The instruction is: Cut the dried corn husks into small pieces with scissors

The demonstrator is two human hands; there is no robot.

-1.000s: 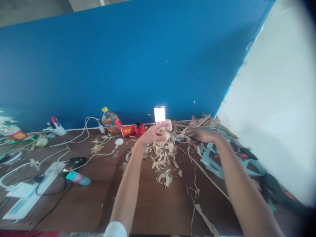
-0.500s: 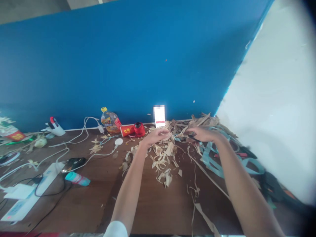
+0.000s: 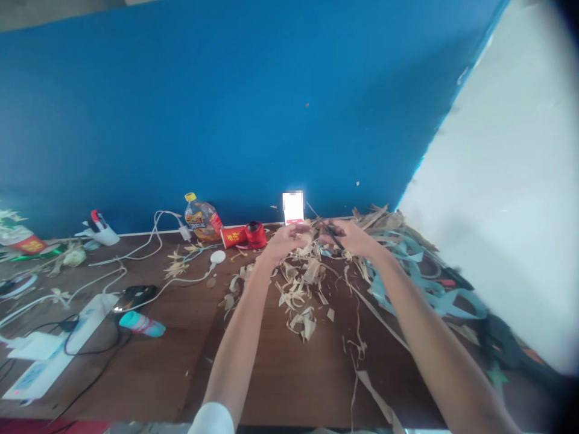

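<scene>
My left hand point(image 3: 286, 241) reaches over the pile of scraps at the back of the brown table, fingers curled in a pinch. At its fingertips is a pale piece of dried husk point(image 3: 307, 239), partly hidden. Facing it from the right, my right hand point(image 3: 351, 237) is closed around a slim dark tool point(image 3: 333, 234), whose exact kind I cannot make out. The two hands nearly meet. Below them, curled pale husk scraps point(image 3: 296, 295) are scattered over the table. Just behind my left hand a lit phone point(image 3: 293, 207) stands upright against the blue wall.
Left of the hands are a red paper cup point(image 3: 234, 236), a red roll point(image 3: 256, 234) and a plastic bottle point(image 3: 202, 220). A white power strip point(image 3: 58, 349) with cables and a turquoise roll point(image 3: 142, 324) lie farther left. Light-blue strapping point(image 3: 461, 303) is heaped at right.
My right hand has moved left and slightly up with the dark tool, closer to my left hand. The left hand has lifted slightly and turned.
</scene>
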